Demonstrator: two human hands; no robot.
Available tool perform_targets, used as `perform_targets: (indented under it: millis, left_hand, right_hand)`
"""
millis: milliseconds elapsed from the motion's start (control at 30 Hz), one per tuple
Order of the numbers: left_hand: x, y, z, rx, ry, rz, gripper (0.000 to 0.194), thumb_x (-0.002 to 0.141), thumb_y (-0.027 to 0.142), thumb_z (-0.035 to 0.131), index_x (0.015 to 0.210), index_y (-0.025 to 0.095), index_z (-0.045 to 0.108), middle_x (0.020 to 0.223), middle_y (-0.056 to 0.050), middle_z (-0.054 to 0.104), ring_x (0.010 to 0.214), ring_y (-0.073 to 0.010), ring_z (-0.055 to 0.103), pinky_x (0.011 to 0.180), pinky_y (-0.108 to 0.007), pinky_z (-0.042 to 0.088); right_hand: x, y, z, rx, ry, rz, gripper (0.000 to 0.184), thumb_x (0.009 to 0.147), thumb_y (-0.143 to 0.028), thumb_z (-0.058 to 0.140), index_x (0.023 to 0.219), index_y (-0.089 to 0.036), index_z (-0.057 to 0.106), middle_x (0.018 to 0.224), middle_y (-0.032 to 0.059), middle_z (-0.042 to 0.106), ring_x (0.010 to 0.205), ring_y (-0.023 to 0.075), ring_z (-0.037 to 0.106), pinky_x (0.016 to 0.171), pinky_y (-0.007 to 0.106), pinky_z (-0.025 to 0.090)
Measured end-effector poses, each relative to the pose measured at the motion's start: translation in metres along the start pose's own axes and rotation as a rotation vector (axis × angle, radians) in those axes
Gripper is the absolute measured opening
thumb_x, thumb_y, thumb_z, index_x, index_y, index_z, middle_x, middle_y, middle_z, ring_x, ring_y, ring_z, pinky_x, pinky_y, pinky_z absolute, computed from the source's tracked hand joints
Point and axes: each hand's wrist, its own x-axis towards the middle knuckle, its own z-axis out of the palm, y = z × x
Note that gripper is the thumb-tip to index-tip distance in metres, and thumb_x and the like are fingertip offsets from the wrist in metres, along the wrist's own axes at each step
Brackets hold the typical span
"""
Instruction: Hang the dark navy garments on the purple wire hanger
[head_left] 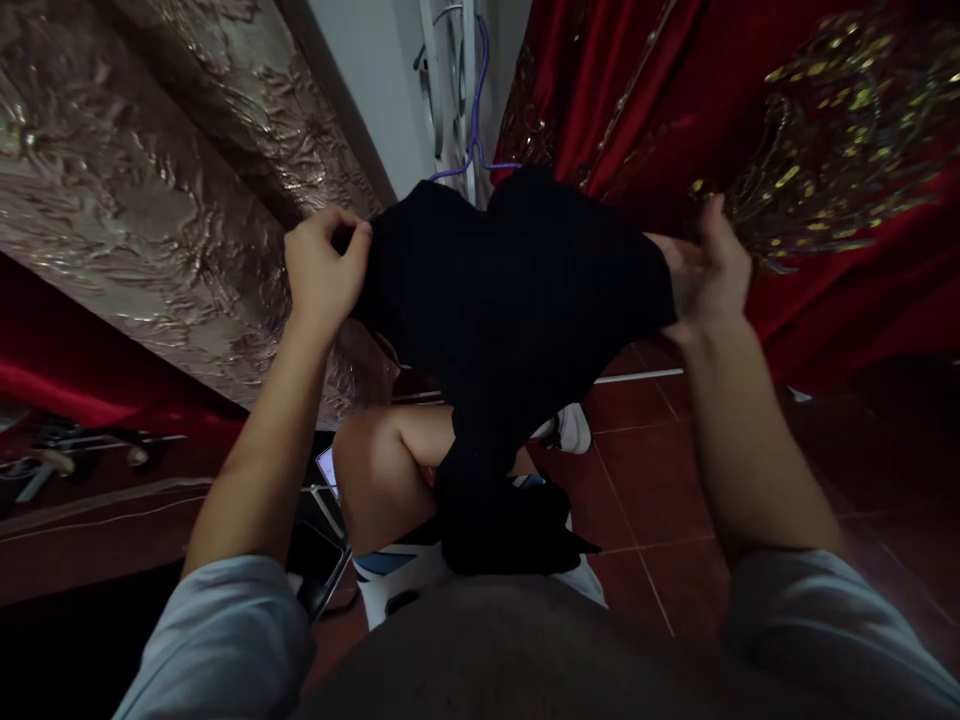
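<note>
A black or very dark navy garment point(517, 270), probably a top, is spread out in front of me on a purple hanger point(478, 130). Its lower part drops in folds over my lap. My left hand point(328, 262) is closed on its left edge, thumb and fingers pinching the cloth. At the opposite edge, my right hand point(712, 275) has its thumb raised while the other fingers grip the cloth, partly hidden behind it. Both sides of the garment are drawn outward between my hands.
A white metal stand point(470, 60) rises behind the hanger. Shiny crinkled beige fabric point(187, 180) hangs at left, red cloth point(615, 90) with gold sequins point(847, 130) at right. Below are my bare knee point(379, 460), a white shoe point(574, 428), red floor tiles point(645, 480) and a lit screen point(328, 470).
</note>
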Motion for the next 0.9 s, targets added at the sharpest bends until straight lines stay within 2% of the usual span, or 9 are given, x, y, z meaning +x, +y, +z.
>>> perform_targets:
  millis: [100,233,367,433,533,667,733,800,900]
  left_hand:
    - [-0.005,0.011,0.007,-0.027,0.040,0.090,0.015,0.089,0.030,0.071,0.102,0.022,0.071,0.104,-0.001,0.071,0.103,-0.0207,0.059,0.099,-0.040,0.042]
    - [-0.012,0.042,0.011,-0.202,0.027,0.167,0.023,0.092,0.038,0.072,0.111,0.026,0.066,0.118,0.000,0.066,0.120,-0.0226,0.053,0.111,-0.046,0.036]
    - [-0.023,0.078,0.000,-0.503,-0.141,0.059,0.023,0.097,0.044,0.064,0.108,0.024,0.067,0.103,-0.004,0.069,0.100,-0.0223,0.065,0.094,-0.043,0.048]
    - [-0.032,0.094,-0.008,-0.722,-0.301,-0.092,0.028,0.100,0.047,0.056,0.106,0.021,0.066,0.095,-0.005,0.070,0.086,-0.0203,0.069,0.083,-0.040,0.054]
    - [-0.050,0.104,-0.019,-0.839,-0.482,-0.291,0.026,0.089,0.038,0.072,0.104,0.022,0.058,0.095,-0.003,0.068,0.080,-0.0179,0.071,0.076,-0.035,0.058]
    - [-0.076,0.092,-0.040,-0.724,-0.601,-0.338,0.039,0.076,0.018,0.076,0.106,0.026,0.052,0.092,-0.001,0.063,0.067,-0.0144,0.064,0.060,-0.028,0.055]
    - [-0.085,0.084,-0.054,-0.666,-0.673,-0.316,0.038,0.076,0.014,0.070,0.108,0.028,0.052,0.087,0.000,0.061,0.061,-0.0139,0.059,0.052,-0.026,0.049]
    - [-0.088,0.079,-0.069,-0.543,-0.745,-0.237,0.037,0.075,0.012,0.066,0.107,0.028,0.054,0.083,0.000,0.059,0.062,-0.0146,0.056,0.050,-0.025,0.044]
    - [-0.083,0.077,-0.092,-0.242,-0.840,-0.055,0.022,0.076,0.013,0.058,0.094,0.025,0.060,0.080,-0.002,0.059,0.068,-0.0168,0.055,0.055,-0.026,0.043]
  right_hand:
    - [0.003,-0.018,-0.008,0.243,-0.259,0.092,0.046,0.094,-0.060,0.059,0.099,-0.018,0.078,0.122,0.0074,0.075,0.120,0.0283,0.069,0.076,0.038,0.054]
    - [-0.009,-0.042,-0.004,0.272,-0.075,-0.090,0.041,0.098,-0.056,0.057,0.104,-0.021,0.077,0.124,0.0066,0.075,0.130,0.0308,0.063,0.085,0.043,0.055]
    - [-0.050,-0.069,0.013,0.252,-0.018,-0.137,0.029,0.100,-0.049,0.056,0.103,-0.024,0.070,0.101,0.0037,0.074,0.100,0.0242,0.072,0.077,0.039,0.056]
    - [-0.075,-0.083,0.025,0.161,-0.220,-0.209,0.024,0.096,-0.048,0.063,0.104,-0.026,0.068,0.095,0.0021,0.069,0.087,0.0200,0.069,0.074,0.035,0.055]
    - [-0.104,-0.094,0.044,0.012,-0.695,-0.364,0.040,0.086,-0.054,0.075,0.113,-0.026,0.064,0.094,0.0034,0.068,0.080,0.0191,0.064,0.069,0.033,0.052]
    - [-0.109,-0.089,0.059,0.094,-1.006,-0.463,0.062,0.082,-0.062,0.075,0.128,-0.023,0.059,0.118,0.0098,0.068,0.104,0.0245,0.067,0.087,0.036,0.056]
    - [-0.098,-0.076,0.059,0.167,-0.938,-0.467,0.052,0.088,-0.056,0.072,0.129,-0.026,0.060,0.129,0.0093,0.065,0.119,0.0250,0.063,0.103,0.038,0.052]
    - [-0.082,-0.057,0.058,0.143,-0.693,-0.422,0.041,0.092,-0.048,0.069,0.128,-0.029,0.063,0.134,0.0082,0.062,0.130,0.0258,0.057,0.114,0.042,0.045]
    - [-0.058,-0.018,0.062,0.050,-0.377,-0.264,0.062,0.091,-0.050,0.070,0.146,-0.030,0.051,0.155,0.0092,0.046,0.148,0.0294,0.039,0.123,0.049,0.035]
